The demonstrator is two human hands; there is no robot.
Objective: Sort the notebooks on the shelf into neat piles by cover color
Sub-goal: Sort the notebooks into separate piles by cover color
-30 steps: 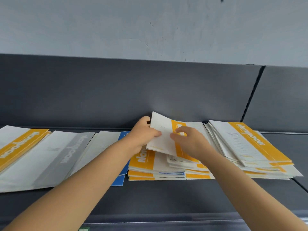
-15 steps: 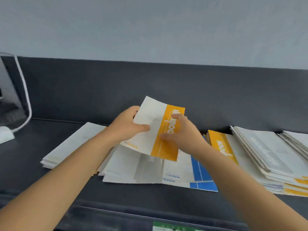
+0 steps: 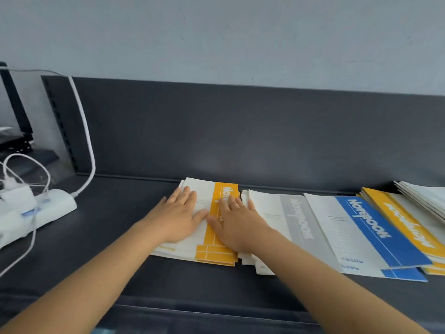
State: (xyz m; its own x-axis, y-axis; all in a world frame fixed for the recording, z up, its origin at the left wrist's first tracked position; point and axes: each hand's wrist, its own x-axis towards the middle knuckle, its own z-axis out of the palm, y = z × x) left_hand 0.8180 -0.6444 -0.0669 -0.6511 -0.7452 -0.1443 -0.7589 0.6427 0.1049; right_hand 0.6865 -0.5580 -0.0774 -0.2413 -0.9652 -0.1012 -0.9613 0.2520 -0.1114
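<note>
A small pile of white notebooks with a yellow stripe (image 3: 218, 255) lies on the dark shelf (image 3: 120, 237). My left hand (image 3: 181, 217) rests flat on the white part of its top cover, fingers spread. My right hand (image 3: 237, 221) lies flat on the yellow stripe beside it. Right of that pile lies a grey-striped notebook pile (image 3: 298, 220), then a blue-striped pile (image 3: 368, 227), then more yellow-striped notebooks (image 3: 407, 222) overlapped at the far right.
A white power strip (image 3: 45, 208) with plugs and white cables (image 3: 83, 121) sits on the shelf at the left. The dark back panel (image 3: 240, 131) rises behind the piles. More white notebooks (image 3: 426, 196) lie at the right edge.
The yellow-striped notebook that both hands held in the air now lies on the left yellow pile. Both hands have opened and press flat on it. The view has shifted left.
</note>
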